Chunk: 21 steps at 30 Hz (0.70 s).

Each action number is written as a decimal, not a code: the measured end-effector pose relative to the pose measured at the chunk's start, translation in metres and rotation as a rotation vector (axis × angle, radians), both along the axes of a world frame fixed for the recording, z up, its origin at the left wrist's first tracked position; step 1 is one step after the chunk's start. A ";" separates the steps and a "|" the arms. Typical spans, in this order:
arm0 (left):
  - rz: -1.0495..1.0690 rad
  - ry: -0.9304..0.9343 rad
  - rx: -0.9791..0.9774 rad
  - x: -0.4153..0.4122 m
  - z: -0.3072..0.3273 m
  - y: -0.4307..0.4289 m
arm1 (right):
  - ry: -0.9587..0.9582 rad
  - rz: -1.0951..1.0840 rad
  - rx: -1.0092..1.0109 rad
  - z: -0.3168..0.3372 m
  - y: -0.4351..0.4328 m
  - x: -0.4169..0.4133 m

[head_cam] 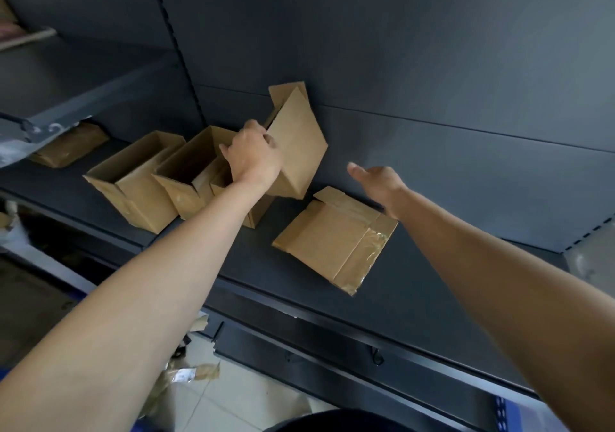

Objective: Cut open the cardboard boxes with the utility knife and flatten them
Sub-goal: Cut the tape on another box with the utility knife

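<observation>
Six cardboard boxes show along the dark shelf (416,285). The left hand (256,158) grips the tilted box (296,145) at its open rim. Its fingers curl over the edge and their tips are hidden inside. This box stands on one corner, leaning toward the back panel (432,49).

At 8 o'clock from it, the left forearm covers most of a small box (258,213). Further toward 9 o'clock stand two open boxes (133,178), touching side by side. The far box (70,145) sits half hidden under an upper shelf (83,95).

At 5 o'clock from the tilted box lies the flattened box (336,235), tape glinting on it. The right hand (379,185) hovers over its far edge, thumb out and holding nothing. Its fingers are foreshortened and hard to read.

At 7 o'clock on the floor, cardboard scraps (196,371) are blurred.
</observation>
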<state>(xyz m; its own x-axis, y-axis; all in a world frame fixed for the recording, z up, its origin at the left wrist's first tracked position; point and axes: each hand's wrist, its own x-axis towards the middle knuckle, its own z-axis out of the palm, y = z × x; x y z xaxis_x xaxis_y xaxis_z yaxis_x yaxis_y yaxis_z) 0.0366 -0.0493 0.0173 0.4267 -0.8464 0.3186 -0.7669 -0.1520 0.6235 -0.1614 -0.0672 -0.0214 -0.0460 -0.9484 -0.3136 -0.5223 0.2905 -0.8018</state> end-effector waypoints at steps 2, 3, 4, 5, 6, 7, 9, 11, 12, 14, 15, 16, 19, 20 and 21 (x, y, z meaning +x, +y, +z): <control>-0.020 0.207 0.008 -0.010 0.009 0.006 | -0.186 -0.081 0.037 0.005 0.001 -0.006; -0.033 0.325 0.034 -0.016 0.012 0.008 | -0.263 -0.109 0.050 0.008 0.003 -0.012; -0.046 0.466 0.063 -0.022 0.012 0.010 | -0.324 -0.124 0.062 0.011 0.006 -0.019; -0.058 0.632 0.101 -0.029 0.011 0.010 | -0.386 -0.144 0.077 0.011 0.009 -0.028; -0.068 0.806 0.152 -0.037 0.010 0.012 | -0.460 -0.166 0.088 0.012 0.011 -0.039; -0.082 0.957 0.217 -0.044 0.007 0.013 | -0.546 -0.191 0.097 0.013 0.015 -0.051; -0.138 1.144 0.339 -0.064 -0.001 0.017 | -0.680 -0.194 0.097 0.016 0.024 -0.077; -0.194 1.204 0.419 -0.083 -0.010 0.021 | -0.707 -0.153 0.096 0.022 0.035 -0.099; -0.223 1.218 0.449 -0.095 -0.014 0.022 | -0.679 -0.149 0.092 0.025 0.040 -0.112; -0.280 1.215 0.510 -0.118 -0.023 0.027 | -0.594 -0.217 0.075 0.027 0.051 -0.134; -0.312 1.172 0.549 -0.130 -0.027 0.030 | -0.555 -0.270 0.067 0.027 0.055 -0.144; -0.348 1.087 0.589 -0.142 -0.030 0.033 | -0.508 -0.318 0.056 0.028 0.061 -0.154; -0.461 0.744 0.628 -0.173 -0.041 0.037 | -0.302 -0.359 0.017 0.028 0.079 -0.173; -0.505 0.680 0.615 -0.181 -0.044 0.036 | -0.218 -0.343 0.017 0.028 0.085 -0.178; -0.546 0.647 0.600 -0.189 -0.046 0.035 | -0.122 -0.302 0.018 0.026 0.090 -0.182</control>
